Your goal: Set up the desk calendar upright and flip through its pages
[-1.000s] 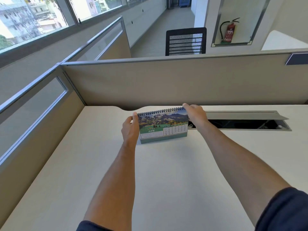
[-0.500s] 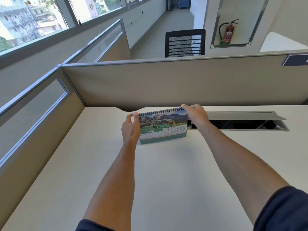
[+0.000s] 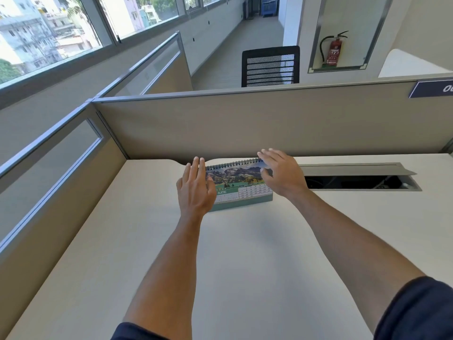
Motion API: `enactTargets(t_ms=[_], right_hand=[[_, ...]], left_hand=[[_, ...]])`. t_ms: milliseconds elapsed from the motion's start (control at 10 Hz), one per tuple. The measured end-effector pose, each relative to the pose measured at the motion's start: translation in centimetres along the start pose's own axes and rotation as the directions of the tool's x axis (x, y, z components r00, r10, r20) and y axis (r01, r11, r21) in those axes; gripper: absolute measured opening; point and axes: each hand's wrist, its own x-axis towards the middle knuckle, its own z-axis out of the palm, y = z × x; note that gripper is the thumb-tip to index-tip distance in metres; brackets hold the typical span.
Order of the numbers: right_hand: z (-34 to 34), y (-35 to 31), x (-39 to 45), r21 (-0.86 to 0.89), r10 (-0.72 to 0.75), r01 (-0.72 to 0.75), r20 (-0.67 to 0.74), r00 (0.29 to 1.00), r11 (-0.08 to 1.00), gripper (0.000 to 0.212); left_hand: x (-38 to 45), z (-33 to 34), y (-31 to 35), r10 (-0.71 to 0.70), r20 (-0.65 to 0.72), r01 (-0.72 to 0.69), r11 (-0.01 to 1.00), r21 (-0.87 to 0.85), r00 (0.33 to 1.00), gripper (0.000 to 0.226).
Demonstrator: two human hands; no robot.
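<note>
Both hands are open with fingers spread, gripping nothing: the left hand [image 3: 196, 190] floats before the desk calendar's [image 3: 241, 186] left end, the right hand [image 3: 282, 171] over its right top corner, perhaps brushing the spiral. The calendar stands upright showing June, far across the tabletop [image 3: 245, 253], near the partition [image 3: 245, 123], seemingly freed to test its balance.

The left hand [image 3: 196, 192] hides the calendar's [image 3: 241, 185] left edge; its small dates are unreadable.
</note>
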Motion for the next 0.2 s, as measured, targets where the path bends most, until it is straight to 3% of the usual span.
enactTargets(t_ms=[200], right_hand=[[-0.6,0.8,-2.4,-0.104,-0.053,0.045,-0.082,0.995,0.994,0.067]], left_hand=[[-2.0,-0.9,0.0,0.103,-0.019,-0.1,0.99,0.1,0.995,0.077]])
